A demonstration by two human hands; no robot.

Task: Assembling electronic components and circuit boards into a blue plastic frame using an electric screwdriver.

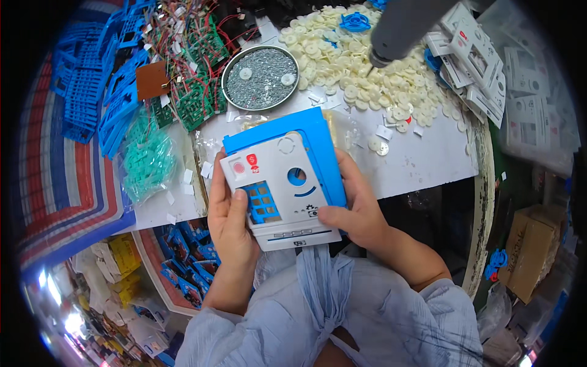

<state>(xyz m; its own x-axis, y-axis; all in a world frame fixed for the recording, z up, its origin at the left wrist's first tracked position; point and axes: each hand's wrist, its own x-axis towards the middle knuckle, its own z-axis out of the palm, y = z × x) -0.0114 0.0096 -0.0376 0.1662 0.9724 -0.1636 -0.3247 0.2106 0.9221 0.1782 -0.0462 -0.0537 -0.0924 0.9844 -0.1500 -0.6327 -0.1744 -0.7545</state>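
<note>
Head view: the white worktable [422,162] is largest, mostly hidden under loose parts, its near edge passing out of sight behind the hands. The red, white and blue striped cloth [73,226] at left fades into the dark rim. At the back, the heap of cream discs [391,92] is partly covered by a dark tool [406,30], cut off at the top. Over the near edge, a blue panel [332,159] sits mostly hidden behind a white faceplate [275,162].

The left hand [231,223] grips the pair's left side, thumb on the faceplate, fingers out of sight behind. The right hand [361,211] grips the right side, thumb near the lower corner; its fingers are largely hidden by the blue panel.

Small printing on the faceplate is mostly too small to make out: red symbols at upper left, black icons lower down. The blue panel's top edge comes close to the round tray [257,109] of metal bits; white tabletop shows between its right edge and the discs.
</note>
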